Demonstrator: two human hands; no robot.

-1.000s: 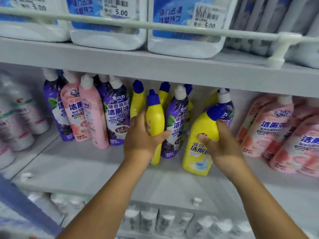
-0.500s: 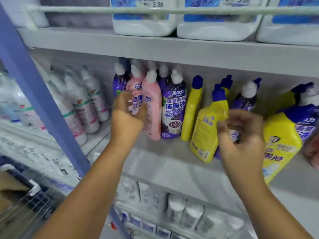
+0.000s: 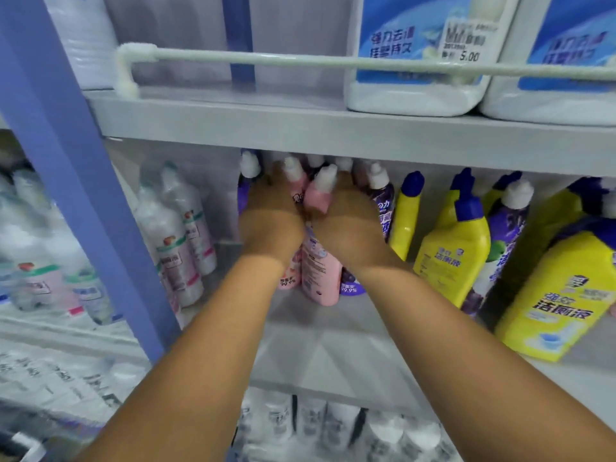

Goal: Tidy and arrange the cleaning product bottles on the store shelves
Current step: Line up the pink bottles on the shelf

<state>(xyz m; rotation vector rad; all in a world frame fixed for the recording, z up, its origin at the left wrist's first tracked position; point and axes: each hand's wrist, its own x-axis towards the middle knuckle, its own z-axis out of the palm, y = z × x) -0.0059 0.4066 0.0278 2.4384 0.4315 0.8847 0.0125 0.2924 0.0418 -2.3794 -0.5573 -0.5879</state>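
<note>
Both hands have left the yellow bottles and moved left to the pink bottles at the left end of the middle shelf. Left hand and right hand press in from either side of the pink pair, backs to the camera, so whether the fingers curl round them I cannot tell. These look like light, stiff, smooth plastic (likely slippery); the waist below the angled white cap should give the surest hold. Purple bottles stand just beside.
</note>
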